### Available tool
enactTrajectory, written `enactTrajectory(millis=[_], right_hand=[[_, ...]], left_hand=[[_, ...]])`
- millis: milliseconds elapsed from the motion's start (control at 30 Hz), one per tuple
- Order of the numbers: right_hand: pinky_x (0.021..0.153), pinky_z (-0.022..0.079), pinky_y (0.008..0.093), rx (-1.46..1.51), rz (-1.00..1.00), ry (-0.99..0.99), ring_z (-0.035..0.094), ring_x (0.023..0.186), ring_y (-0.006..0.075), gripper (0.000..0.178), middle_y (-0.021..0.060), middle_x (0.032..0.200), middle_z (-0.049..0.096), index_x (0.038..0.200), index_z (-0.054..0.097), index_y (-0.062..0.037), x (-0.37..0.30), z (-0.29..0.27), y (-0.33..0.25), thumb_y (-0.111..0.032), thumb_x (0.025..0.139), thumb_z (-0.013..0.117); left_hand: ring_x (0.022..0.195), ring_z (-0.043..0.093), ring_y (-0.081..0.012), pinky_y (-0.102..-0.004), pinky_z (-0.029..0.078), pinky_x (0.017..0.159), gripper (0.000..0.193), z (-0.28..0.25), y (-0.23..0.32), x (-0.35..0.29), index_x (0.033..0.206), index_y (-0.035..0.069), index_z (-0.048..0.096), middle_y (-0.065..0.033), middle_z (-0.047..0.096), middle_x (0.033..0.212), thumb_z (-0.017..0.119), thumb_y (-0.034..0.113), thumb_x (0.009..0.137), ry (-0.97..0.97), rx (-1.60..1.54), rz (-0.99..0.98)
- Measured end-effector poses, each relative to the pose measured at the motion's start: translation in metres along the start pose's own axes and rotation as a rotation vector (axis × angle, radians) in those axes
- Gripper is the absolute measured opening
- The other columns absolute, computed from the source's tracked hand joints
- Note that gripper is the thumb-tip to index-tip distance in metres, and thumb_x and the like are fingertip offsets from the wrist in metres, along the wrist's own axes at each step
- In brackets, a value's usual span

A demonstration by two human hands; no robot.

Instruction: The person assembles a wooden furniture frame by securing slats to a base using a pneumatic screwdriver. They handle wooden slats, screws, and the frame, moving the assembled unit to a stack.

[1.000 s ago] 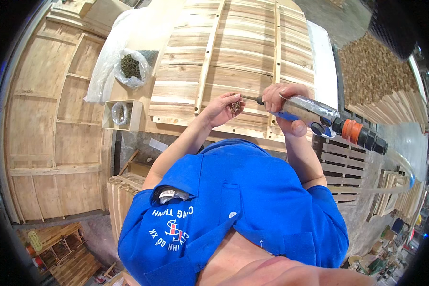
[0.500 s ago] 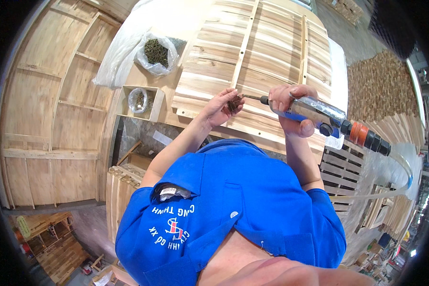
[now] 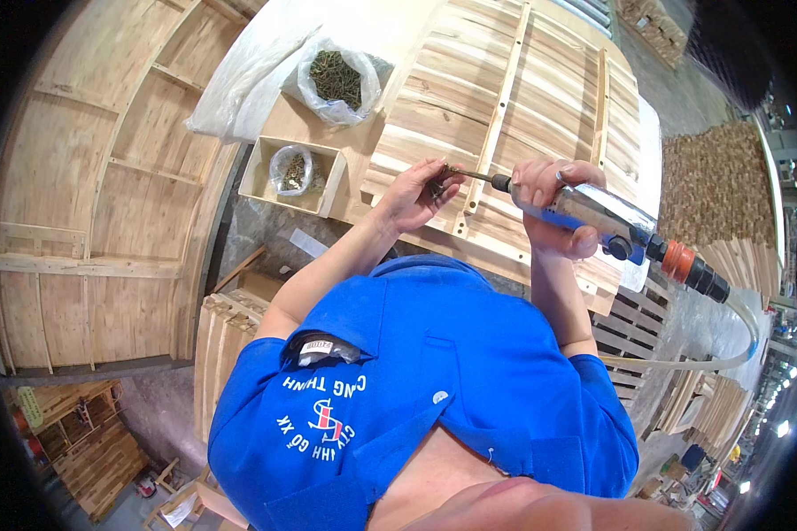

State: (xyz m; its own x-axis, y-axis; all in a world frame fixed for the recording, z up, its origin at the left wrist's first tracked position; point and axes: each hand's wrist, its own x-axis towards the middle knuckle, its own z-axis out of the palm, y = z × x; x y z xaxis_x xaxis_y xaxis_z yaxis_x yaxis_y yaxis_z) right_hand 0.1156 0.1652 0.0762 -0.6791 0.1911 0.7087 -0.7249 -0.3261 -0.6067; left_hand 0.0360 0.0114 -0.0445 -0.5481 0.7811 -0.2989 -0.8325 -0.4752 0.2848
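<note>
My right hand (image 3: pixel 553 203) is wrapped round a pneumatic screwdriver (image 3: pixel 624 217), silver and blue with an orange hose coupling. Its thin bit (image 3: pixel 476 175) points left, and the tip meets the fingers of my left hand (image 3: pixel 416 199). Several dark screws (image 3: pixel 443 184) are held in those fingers, partly hidden by them. Both hands are over the near edge of a slatted wooden panel (image 3: pixel 452 115). Across its slats run two narrow battens (image 3: pixel 502 102) with holes along them.
Left of the panel, a clear plastic bag of screws (image 3: pixel 336 80) sits on the bench. Nearer, an open box (image 3: pixel 328 190) contains a smaller bag of hardware (image 3: pixel 292 170). A large wooden frame (image 3: pixel 106 177) stands at far left. The air hose (image 3: pixel 744 341) curves down at right.
The view has shifted, so the panel, bag and box appear farther right. Relative to the panel, both hands are now farther left, with the screwdriver's bit still at my left fingers.
</note>
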Motion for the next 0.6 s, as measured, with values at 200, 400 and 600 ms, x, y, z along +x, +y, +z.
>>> enactTrajectory(millis=[200, 400, 600], right_hand=[[0.066, 0.040, 0.0366, -0.012, -0.060, 0.007, 0.049, 0.062, 0.0190, 0.056, 0.0064, 0.066, 0.049, 0.104, 0.045, -0.0037, 0.003, 0.029, 0.030, -0.048, 0.074, 0.063], [0.068, 0.042, 0.0393, -0.054, -0.093, -0.023, 0.051, 0.064, 0.0219, 0.056, 0.0076, 0.067, 0.051, 0.104, 0.046, -0.0033, 0.010, 0.049, 0.047, -0.045, 0.073, 0.066], [0.066, 0.041, 0.0386, -0.254, -0.216, -0.115, 0.051, 0.066, 0.0215, 0.057, 0.0079, 0.070, 0.050, 0.107, 0.045, -0.0035, 0.020, 0.050, 0.054, -0.051, 0.077, 0.054]], left_hand=[[0.089, 0.062, -0.0186, -0.0254, 0.054, 0.074, 0.014, -0.010, 0.027, -0.016, 0.101, 0.003, 0.051, -0.0115, 0.062, 0.098, 0.046, 0.013, 0.092, 0.016, -0.051, 0.067], [0.085, 0.061, -0.0148, -0.0244, 0.053, 0.073, 0.020, -0.001, 0.041, -0.030, 0.110, 0.003, 0.050, -0.0082, 0.060, 0.098, 0.047, 0.012, 0.092, 0.010, -0.087, 0.042], [0.058, 0.043, -0.0083, -0.0225, 0.037, 0.053, 0.020, -0.025, 0.040, -0.059, 0.101, 0.008, 0.053, 0.0028, 0.044, 0.064, 0.050, 0.025, 0.091, -0.017, -0.013, -0.261]])
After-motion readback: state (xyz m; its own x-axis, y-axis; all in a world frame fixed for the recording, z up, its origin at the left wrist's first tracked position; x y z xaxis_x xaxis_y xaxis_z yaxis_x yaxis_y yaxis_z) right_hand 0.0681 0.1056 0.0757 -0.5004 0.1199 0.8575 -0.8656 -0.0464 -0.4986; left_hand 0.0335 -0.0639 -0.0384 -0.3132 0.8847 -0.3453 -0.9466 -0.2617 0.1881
